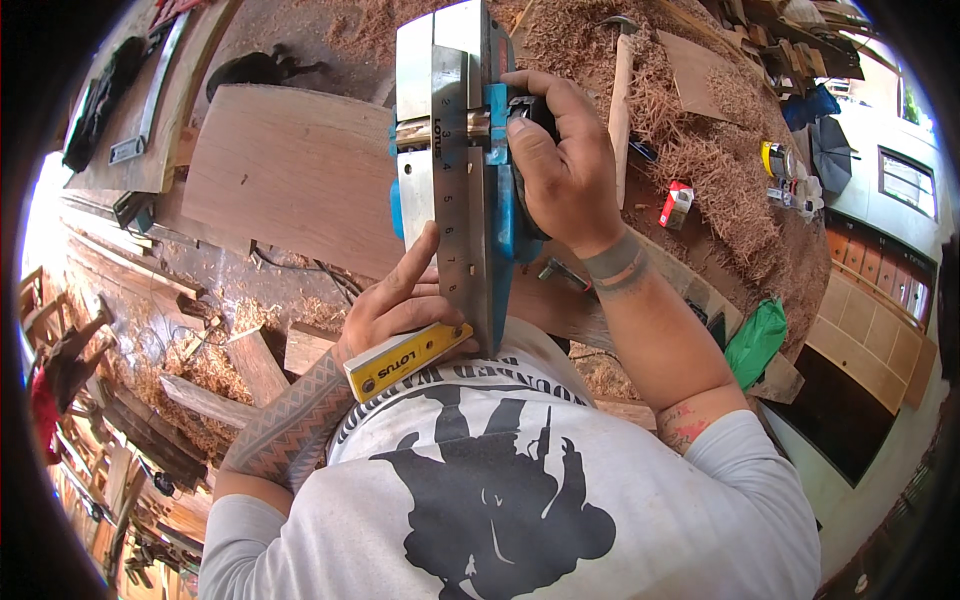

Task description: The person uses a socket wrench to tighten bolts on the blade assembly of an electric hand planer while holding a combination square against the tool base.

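A blue electric planer point(505, 220) is held upright against my body, its silver sole and cutter facing up at me. My right hand point(563, 160) grips it by the black knob on its right side. My left hand point(395, 298) holds a try square by its yellow stock point(405, 365), with the index finger on the steel blade point(451, 200), which lies lengthwise along the planer's sole, across the cutter slot. The rest of the planer's body is mostly hidden behind the sole and square.
A broad plywood board point(275, 170) lies ahead-left, beside another board with a metal square point(128, 145). Wood shavings point(725, 200) heap at right, with a wooden-handled hammer point(618, 120), a red-white carton point(676, 205) and a green bag point(755, 345). Timber offcuts point(255, 365) litter the left.
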A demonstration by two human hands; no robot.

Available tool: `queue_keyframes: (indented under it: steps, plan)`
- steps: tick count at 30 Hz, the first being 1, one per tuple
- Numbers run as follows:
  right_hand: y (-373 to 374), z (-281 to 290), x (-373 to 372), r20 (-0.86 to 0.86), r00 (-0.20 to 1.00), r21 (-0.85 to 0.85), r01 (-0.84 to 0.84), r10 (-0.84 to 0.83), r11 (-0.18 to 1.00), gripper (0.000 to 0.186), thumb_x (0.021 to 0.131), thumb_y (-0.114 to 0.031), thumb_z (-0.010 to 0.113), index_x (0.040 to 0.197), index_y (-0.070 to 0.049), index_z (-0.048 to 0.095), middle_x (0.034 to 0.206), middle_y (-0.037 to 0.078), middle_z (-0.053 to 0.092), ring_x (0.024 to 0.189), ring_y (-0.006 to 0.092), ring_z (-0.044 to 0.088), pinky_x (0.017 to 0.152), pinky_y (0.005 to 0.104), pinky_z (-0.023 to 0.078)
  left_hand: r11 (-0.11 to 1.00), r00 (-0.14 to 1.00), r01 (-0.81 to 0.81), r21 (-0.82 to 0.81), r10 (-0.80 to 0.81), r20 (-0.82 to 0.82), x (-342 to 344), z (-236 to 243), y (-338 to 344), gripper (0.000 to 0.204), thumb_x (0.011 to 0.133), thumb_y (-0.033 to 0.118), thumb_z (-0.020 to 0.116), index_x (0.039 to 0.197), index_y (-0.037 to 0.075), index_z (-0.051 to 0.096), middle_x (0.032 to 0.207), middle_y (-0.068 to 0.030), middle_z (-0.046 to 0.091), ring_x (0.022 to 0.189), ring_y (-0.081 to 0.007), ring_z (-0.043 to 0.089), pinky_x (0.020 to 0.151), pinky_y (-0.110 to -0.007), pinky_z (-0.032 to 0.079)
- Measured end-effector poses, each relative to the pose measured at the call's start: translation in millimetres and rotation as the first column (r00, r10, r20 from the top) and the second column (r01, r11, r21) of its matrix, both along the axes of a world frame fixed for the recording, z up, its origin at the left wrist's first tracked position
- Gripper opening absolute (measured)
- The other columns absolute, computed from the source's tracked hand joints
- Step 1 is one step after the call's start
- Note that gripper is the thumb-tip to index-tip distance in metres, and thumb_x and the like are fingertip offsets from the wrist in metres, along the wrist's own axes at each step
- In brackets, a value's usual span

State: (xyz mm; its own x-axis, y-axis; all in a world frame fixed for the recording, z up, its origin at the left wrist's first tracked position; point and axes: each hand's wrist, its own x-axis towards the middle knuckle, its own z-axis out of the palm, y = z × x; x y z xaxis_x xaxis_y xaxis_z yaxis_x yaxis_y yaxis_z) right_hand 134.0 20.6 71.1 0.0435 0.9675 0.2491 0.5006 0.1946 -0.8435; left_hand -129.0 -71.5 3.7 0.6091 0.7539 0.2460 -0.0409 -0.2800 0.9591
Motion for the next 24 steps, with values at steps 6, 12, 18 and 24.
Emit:
queue_keyframes:
  steps: [6,12,18,24]
  plan:
    - [-0.9,0.7,0.6,-0.013,1.000,-0.047,0.000,0.000,0.999,0.043,0.092,-0.021,0.065,0.126,0.006,0.070,0.111,0.020,0.069,0.102,0.0340,0.068,0.096,0.0423,0.056,0.998,1.000,-0.007,0.070,0.006,0.018,3.4,1.8,2.8,0.030,0.091,0.022,0.094,0.112,0.015,0.074,0.179,-0.0319,0.027,0.140,-0.0390,0.068,0.113,-0.043,0.062]
    - [-0.9,1.5,2.0,0.001,1.000,-0.058,-0.003,0.003,0.998,0.045,0.090,-0.022,0.066,0.126,0.006,0.070,0.114,0.020,0.069,0.102,0.0332,0.068,0.096,0.0416,0.056,0.998,1.000,-0.012,0.068,0.012,0.004,3.2,6.3,2.2,0.030,0.090,0.021,0.095,0.110,0.014,0.074,0.179,-0.0327,0.027,0.138,-0.0394,0.069,0.112,-0.044,0.063]
    - [-1.1,1.2,2.1,-0.028,0.999,-0.040,-0.018,0.017,0.999,0.045,0.089,-0.019,0.066,0.126,0.005,0.070,0.112,0.020,0.069,0.102,0.0335,0.068,0.096,0.0417,0.056,0.996,1.000,-0.006,0.084,0.005,0.004,3.1,5.5,3.9,0.028,0.090,0.021,0.095,0.109,0.012,0.075,0.178,-0.0337,0.027,0.136,-0.0406,0.070,0.112,-0.044,0.063]
    - [-0.7,-1.5,1.6,-0.014,1.000,-0.006,-0.011,0.011,1.000,0.045,0.088,-0.018,0.066,0.126,0.005,0.071,0.110,0.020,0.068,0.101,0.0334,0.067,0.096,0.0418,0.055,1.000,1.000,0.012,0.019,-0.012,-0.005,-0.2,-0.3,-1.1,0.026,0.092,0.020,0.093,0.109,0.012,0.075,0.178,-0.0345,0.027,0.137,-0.0410,0.070,0.109,-0.043,0.064]
